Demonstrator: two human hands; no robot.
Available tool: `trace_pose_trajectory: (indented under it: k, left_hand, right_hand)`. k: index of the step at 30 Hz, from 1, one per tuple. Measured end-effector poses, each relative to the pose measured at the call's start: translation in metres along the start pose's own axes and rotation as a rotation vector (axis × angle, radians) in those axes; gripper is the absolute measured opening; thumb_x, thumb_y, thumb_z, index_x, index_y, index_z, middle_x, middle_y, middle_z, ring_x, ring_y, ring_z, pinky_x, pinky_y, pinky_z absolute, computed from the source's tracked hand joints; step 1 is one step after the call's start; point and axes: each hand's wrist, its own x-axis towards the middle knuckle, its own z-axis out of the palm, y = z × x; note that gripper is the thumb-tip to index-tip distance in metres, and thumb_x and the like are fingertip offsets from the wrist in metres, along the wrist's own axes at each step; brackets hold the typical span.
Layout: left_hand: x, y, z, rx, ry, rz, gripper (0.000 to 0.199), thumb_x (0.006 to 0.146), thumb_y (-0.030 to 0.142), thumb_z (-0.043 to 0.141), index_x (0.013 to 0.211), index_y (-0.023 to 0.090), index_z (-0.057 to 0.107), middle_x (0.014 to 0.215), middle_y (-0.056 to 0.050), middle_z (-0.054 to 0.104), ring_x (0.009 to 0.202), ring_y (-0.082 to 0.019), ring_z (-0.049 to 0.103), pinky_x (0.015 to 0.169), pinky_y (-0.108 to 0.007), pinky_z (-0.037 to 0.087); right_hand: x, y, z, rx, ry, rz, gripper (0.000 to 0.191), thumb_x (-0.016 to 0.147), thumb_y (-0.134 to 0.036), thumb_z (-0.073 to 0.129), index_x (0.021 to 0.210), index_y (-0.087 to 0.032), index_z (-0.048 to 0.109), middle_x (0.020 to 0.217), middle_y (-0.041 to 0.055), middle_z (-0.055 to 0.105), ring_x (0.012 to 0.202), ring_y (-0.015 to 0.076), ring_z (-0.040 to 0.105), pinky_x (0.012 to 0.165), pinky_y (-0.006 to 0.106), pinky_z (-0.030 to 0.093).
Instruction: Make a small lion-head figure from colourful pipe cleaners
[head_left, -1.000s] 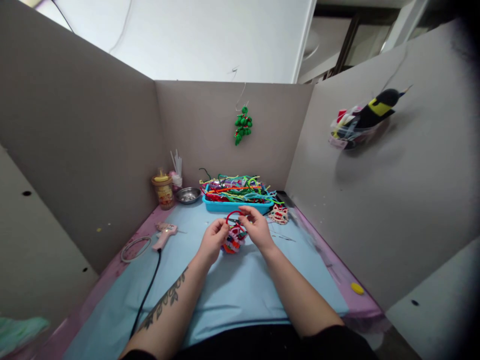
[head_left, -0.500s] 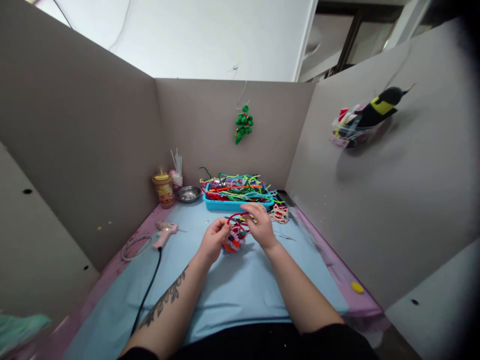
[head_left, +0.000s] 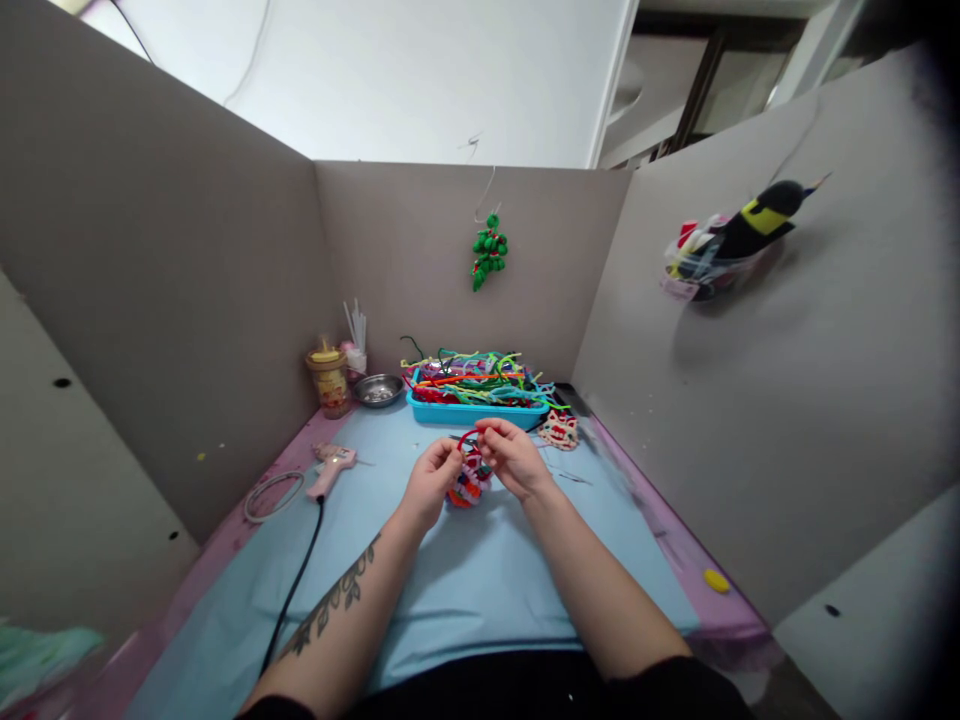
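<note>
My left hand (head_left: pixel 431 484) pinches one end of a short red fuzzy strip (head_left: pixel 471 434), which arches between my two hands. The fingers of my right hand (head_left: pixel 514 458) are closed on its other end. Just below and between the hands is a multicoloured bundle (head_left: pixel 468 482) of fuzzy pieces in red, orange, white and purple, close to my left fingertips. Whether my left hand also holds the bundle is hidden. A dark tool, partly covered, lies behind the hands.
A blue tray (head_left: pixel 480 412) heaped with coloured fuzzy strips stands at the back. A pink glue gun (head_left: pixel 330 470) with a black cord lies left. Nearby are a metal bowl (head_left: pixel 379 390) and a lidded cup (head_left: pixel 328 382). A beaded-looking red and cream piece (head_left: pixel 559 430) lies right.
My right hand has moved left and down a little, nearer my left hand, and its fingers have closed on the red strip. The arch of the strip is shorter and tighter.
</note>
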Motion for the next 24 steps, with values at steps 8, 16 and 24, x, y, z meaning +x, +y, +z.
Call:
trace_pose_trajectory:
  k: [8, 16, 24]
  left_hand:
    - [0.000, -0.001, -0.001, 0.013, -0.002, -0.007, 0.045, 0.070, 0.056, 0.073, 0.075, 0.015, 0.054, 0.050, 0.008, 0.043, 0.043, -0.004, 0.032, 0.045, -0.019, 0.023]
    - [0.001, -0.001, -0.002, -0.081, -0.007, 0.007, 0.041, 0.071, 0.050, 0.075, 0.079, 0.015, 0.055, 0.053, 0.008, 0.043, 0.043, -0.004, 0.030, 0.045, -0.019, 0.020]
    - [0.003, 0.000, -0.003, -0.120, 0.023, 0.048, 0.038, 0.071, 0.046, 0.076, 0.079, 0.016, 0.055, 0.056, 0.007, 0.046, 0.043, -0.003, 0.030, 0.045, -0.020, 0.020]
  right_hand:
    - [0.001, 0.003, -0.007, -0.199, 0.004, -0.081, 0.037, 0.056, -0.048, 0.085, 0.069, -0.017, 0.068, 0.052, -0.0030, 0.056, 0.045, 0.0079, 0.042, 0.044, 0.021, 0.031]
    - [-0.002, 0.001, -0.008, -0.413, -0.105, -0.178, 0.023, 0.064, -0.038, 0.079, 0.076, -0.019, 0.074, 0.067, -0.0001, 0.065, 0.057, 0.0109, 0.051, 0.055, 0.025, 0.040]
    - [-0.001, -0.001, -0.014, -0.486, -0.028, -0.223, 0.020, 0.067, -0.034, 0.075, 0.082, -0.020, 0.071, 0.066, -0.0010, 0.063, 0.057, 0.0124, 0.051, 0.058, 0.026, 0.041]
